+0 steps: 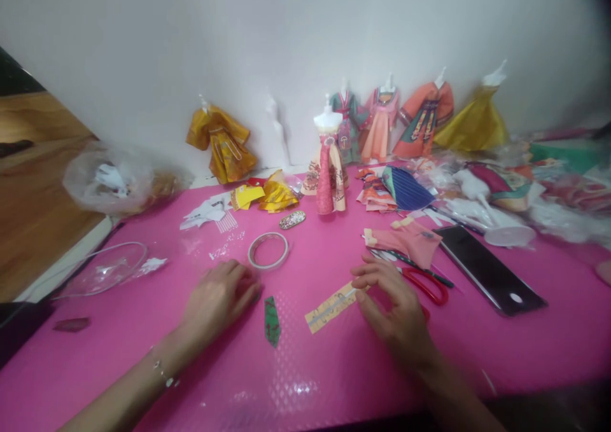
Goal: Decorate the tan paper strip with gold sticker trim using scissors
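My left hand [217, 295] rests on the pink table with its fingers loosely bent and nothing visible in them. Just beyond it lies a roll of tape [268, 251]. A small green pointed piece of fabric [272, 322] lies flat to the right of this hand. At the right, my right hand [394, 308] has thumb and fingertips on the end of a yellowish patterned strip [329, 308] with a pale line along its middle. Red-handled scissors [429, 285] lie beside that hand, partly under pink fabric pieces [405, 241].
A doll-size dress form [326, 165] in a pink and cream dress stands mid-table. More dressed forms, including a yellow gown [477, 123], line the wall. A phone [491, 270] lies right, near heaped fabrics. Plastic bag [109, 181] at left; dark red piece [71, 324] front left.
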The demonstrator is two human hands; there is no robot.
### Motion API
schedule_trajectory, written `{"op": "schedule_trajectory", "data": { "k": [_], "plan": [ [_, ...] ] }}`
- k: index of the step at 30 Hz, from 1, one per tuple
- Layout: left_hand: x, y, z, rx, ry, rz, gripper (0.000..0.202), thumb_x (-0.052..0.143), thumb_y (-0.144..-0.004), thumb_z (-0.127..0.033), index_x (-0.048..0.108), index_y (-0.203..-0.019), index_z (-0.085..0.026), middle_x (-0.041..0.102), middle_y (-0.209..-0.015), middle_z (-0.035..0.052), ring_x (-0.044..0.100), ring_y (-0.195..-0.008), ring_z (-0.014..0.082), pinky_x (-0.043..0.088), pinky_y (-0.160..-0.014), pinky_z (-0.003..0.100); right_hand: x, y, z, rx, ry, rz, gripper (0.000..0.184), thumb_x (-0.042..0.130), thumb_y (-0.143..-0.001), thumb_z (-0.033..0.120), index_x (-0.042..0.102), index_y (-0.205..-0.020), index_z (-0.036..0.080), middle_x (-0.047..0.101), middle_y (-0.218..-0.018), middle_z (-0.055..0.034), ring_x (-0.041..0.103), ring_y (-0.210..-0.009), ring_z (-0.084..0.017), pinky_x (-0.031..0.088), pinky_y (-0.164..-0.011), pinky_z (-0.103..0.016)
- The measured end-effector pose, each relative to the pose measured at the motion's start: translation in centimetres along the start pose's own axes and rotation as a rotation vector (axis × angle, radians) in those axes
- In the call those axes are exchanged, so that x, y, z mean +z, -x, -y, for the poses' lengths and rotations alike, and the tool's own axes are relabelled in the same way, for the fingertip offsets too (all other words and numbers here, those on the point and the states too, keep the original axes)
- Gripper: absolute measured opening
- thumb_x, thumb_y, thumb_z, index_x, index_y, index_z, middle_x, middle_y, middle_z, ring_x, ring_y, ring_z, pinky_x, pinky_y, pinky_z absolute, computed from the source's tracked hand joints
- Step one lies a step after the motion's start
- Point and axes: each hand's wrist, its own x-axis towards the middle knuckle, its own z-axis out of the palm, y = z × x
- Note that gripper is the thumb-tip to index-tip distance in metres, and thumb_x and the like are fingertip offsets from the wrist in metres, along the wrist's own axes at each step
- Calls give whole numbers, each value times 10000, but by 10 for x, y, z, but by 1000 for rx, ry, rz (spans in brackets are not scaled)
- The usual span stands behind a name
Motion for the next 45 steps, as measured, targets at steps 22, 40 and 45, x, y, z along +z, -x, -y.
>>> {"op": "schedule_trajectory", "data": {
  "k": [22,40,45],
  "plan": [
    [-38,16,2,-41,24,190,265,458,-868,-382,585,-698,-223,649,-714,43,589,-644,235,405,-623,341,0,0,2,72,-86,-74,116,617,-836,146,652,-869,251,711,-949,-44,616,-1104,-266,462,-990,-493],
    [11,-51,-124,221,311,91,192,505,-925,-190,692,-885,-190,676,-898,74,649,-815,214,479,-717,318,-4,-1,-3,353,-293,-382,112,577,-888,247,642,-975,222,671,-994,-54,625,-1007,-232,497,-888,-417],
    [28,-77,-138,220,346,115,139,569,-877,-171,705,-860,-194,678,-863,62,654,-780,205,458,-684,302,-5,-2,-1,362,-303,-380,105,573,-886,239,641,-965,224,672,-979,-52,629,-988,-225,503,-866,-401]
  ]
}}
